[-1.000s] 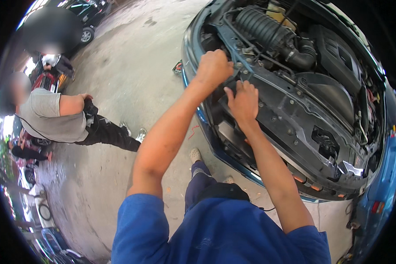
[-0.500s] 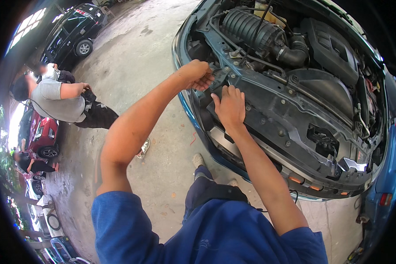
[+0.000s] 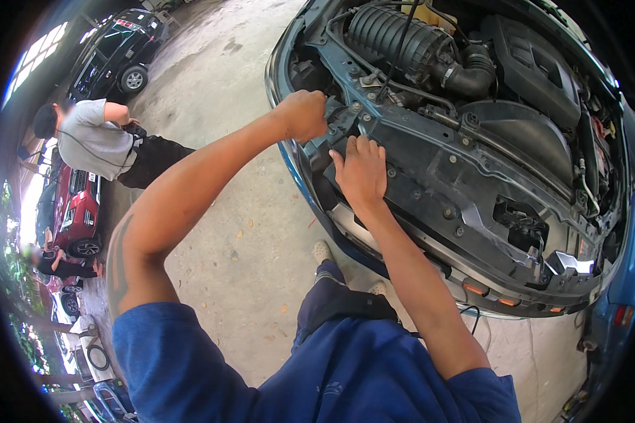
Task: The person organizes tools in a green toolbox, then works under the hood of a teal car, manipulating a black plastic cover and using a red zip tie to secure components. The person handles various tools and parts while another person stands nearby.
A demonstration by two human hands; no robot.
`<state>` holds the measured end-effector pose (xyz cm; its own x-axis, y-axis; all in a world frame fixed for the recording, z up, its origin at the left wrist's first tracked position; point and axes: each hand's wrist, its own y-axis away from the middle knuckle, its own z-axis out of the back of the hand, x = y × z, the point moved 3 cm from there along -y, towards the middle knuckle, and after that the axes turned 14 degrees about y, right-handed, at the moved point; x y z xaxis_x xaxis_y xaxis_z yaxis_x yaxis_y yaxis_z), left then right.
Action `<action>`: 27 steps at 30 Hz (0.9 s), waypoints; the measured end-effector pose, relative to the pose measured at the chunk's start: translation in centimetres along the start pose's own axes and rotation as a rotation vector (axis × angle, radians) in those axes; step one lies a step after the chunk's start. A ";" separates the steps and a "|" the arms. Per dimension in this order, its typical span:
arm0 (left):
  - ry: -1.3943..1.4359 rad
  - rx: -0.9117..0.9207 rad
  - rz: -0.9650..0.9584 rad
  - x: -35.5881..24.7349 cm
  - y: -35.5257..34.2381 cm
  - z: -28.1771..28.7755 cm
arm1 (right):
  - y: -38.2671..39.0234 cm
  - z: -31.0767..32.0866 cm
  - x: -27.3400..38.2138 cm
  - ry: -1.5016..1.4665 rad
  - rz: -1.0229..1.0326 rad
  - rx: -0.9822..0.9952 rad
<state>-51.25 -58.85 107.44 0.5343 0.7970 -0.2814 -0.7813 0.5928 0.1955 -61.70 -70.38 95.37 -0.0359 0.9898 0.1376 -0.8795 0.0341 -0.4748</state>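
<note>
My left hand [image 3: 303, 116] is closed in a fist at the front left corner of the open engine bay, beside the blue metal crossmember [image 3: 381, 123]. Whatever its fingers hold, if anything, is hidden. Lower and to the right, my right hand [image 3: 361, 169] lies palm down on the black plastic radiator cover [image 3: 430, 173]. Its fingers point toward the crossmember and its thumb stands apart. Bolts and clips dot the cover around it.
Behind the crossmember are a ribbed black air intake [image 3: 388, 39], a bent hose [image 3: 469, 74] and the engine cover [image 3: 533, 67]. A person in a grey shirt [image 3: 95, 137] stands at left, near a red car [image 3: 74, 204] and a black car [image 3: 113, 56].
My left hand has closed from loosely curled fingers into a fist, its elbow swinging outward to the left. The right hand stays on the cover. The person in grey has shifted.
</note>
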 end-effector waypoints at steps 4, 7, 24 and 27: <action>-0.380 0.106 -0.343 0.1 0.8 -0.3 | 0.1 0.0 0.1 -0.004 -0.004 0.001; -0.507 0.146 -0.563 0.6 0.8 0.3 | 0.1 0.0 0.1 0.033 -0.004 -0.026; 1.760 -0.390 0.093 4.0 0.2 -8.2 | 0.0 0.5 0.0 -0.026 -0.001 0.030; 1.963 -0.532 0.014 3.8 0.4 -10.1 | 0.1 0.5 0.1 -0.009 0.005 -0.017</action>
<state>-52.78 -56.70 96.97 -0.1851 -0.5900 -0.7859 -0.9747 0.2123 0.0703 -61.99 -70.32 95.80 -0.0444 0.9887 0.1430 -0.8711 0.0318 -0.4901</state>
